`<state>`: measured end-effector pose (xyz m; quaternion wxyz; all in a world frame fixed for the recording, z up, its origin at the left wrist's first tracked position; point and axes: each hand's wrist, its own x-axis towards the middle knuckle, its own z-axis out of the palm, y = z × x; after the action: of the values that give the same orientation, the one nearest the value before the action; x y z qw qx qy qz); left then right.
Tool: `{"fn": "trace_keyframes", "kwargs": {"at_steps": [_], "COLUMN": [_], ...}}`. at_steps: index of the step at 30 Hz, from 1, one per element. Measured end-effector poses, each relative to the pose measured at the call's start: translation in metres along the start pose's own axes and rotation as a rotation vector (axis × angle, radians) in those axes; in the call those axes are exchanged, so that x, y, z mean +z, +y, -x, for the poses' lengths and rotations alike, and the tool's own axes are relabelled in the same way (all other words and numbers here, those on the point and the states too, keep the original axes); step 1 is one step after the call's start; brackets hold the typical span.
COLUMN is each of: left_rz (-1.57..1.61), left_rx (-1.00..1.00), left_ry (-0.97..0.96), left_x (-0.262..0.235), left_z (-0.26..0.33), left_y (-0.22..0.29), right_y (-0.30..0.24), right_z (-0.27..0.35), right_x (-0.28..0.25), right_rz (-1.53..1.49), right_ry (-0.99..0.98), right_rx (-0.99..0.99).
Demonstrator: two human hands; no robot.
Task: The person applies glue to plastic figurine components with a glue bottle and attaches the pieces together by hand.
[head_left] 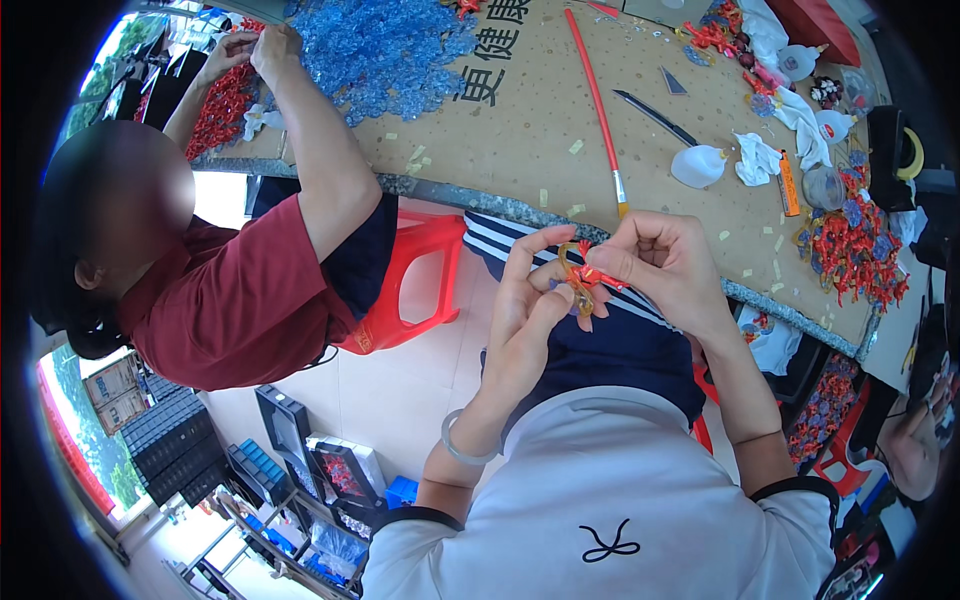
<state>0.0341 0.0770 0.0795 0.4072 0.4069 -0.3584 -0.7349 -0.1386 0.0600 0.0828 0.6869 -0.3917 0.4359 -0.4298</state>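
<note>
Over my lap, just off the table edge, my left hand (528, 305) pinches a small ornament (577, 268) with a clear yellowish loop and red parts. The thumb and fingertips of my right hand (668, 262) close on the red end of the same ornament. Its finer details are too small to make out. Beyond my hands, a red-handled paintbrush (600, 110) lies on the table with its bristles toward me. To the right sit a small translucent white bottle (698, 167) and a black pen-like tool (655, 117).
The brown-covered table (520, 150) bears a blue heap of clear pieces (380, 60) and a red heap (225, 115), where a co-worker (240, 290) handles pieces. At right lie an orange tube (789, 185), crumpled tissue (757, 160) and a pile of red-and-blue ornaments (860, 250). A red stool (420, 270) stands left.
</note>
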Motion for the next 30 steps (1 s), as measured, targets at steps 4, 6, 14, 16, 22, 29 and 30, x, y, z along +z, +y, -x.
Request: {"fn": "trace_keyframes", "kwargs": {"at_steps": [4,6,14,16,22,29,30], "left_rz": [-0.002,-0.035,-0.076,-0.048,-0.057,-0.015,-0.019], "left_rx": [-0.025,-0.024,-0.01,-0.014,0.036,0.006,0.004], "left_ry": [-0.014,-0.016,0.064,0.087,0.105,0.064,0.058], "left_x": [0.0,0.0,-0.007,-0.007,-0.003,0.004,0.004], "left_z": [0.0,0.0,0.012,0.014,0.018,0.013,0.012], "left_y": [0.009,0.01,0.005,0.0,-0.012,-0.014,-0.015], "right_y": [-0.007,-0.012,-0.005,0.001,0.009,-0.001,-0.002], "right_z": [-0.005,-0.007,-0.011,-0.01,-0.005,-0.005,-0.005], "right_x": [-0.001,-0.002,0.004,0.005,-0.001,-0.013,-0.014], "right_rz": [0.029,0.067,0.279,0.243,0.295,0.39,0.417], "right_ry": [-0.018,-0.057,-0.122,-0.12,-0.135,-0.24,-0.243], "right_rx": [0.039,0.023,-0.048,-0.041,-0.11,-0.184,-0.194]}}
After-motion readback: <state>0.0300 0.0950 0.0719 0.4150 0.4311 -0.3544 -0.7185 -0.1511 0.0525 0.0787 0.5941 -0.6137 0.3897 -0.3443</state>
